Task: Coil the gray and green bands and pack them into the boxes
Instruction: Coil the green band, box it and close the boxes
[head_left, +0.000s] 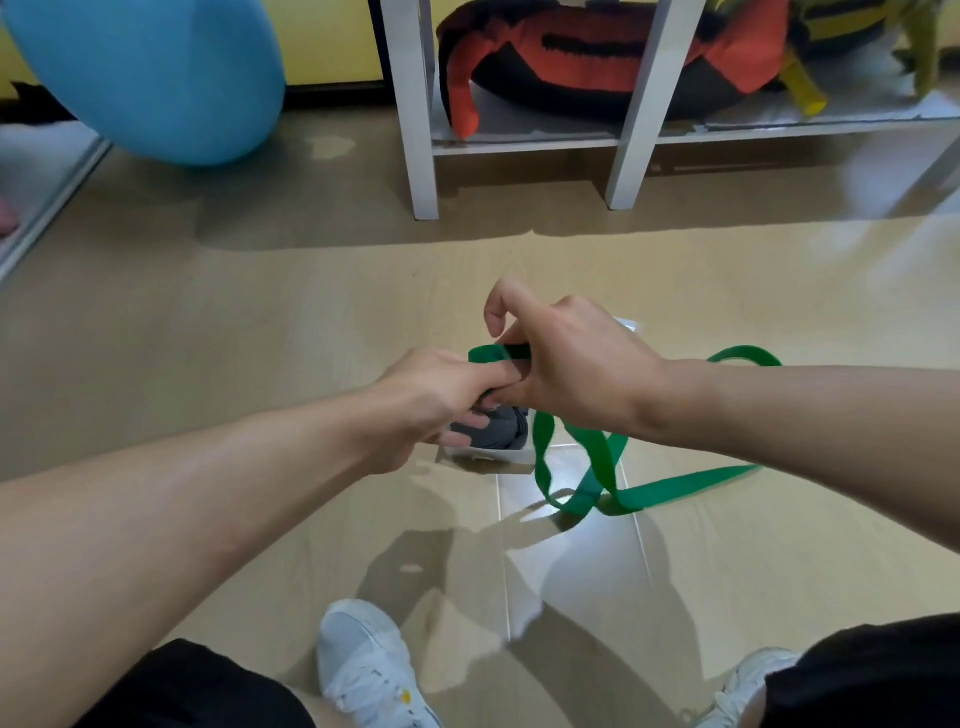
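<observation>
Wood-look floor (260, 338), white shelf frame (415, 104) ahead, blue ball (156, 73) far left. Both my hands meet above a clear box (488, 460) on the floor. Left hand (436, 395): fingers curled, pinching the green band (602, 457) against the right hand (566, 364), which grips the band's coiled end, index finger raised off it. Rest of green band trails loose in loops across the floor to my right. Gray band (498, 428) sits coiled inside the box, right under my left fingers. White sneakers (363, 665) at bottom
</observation>
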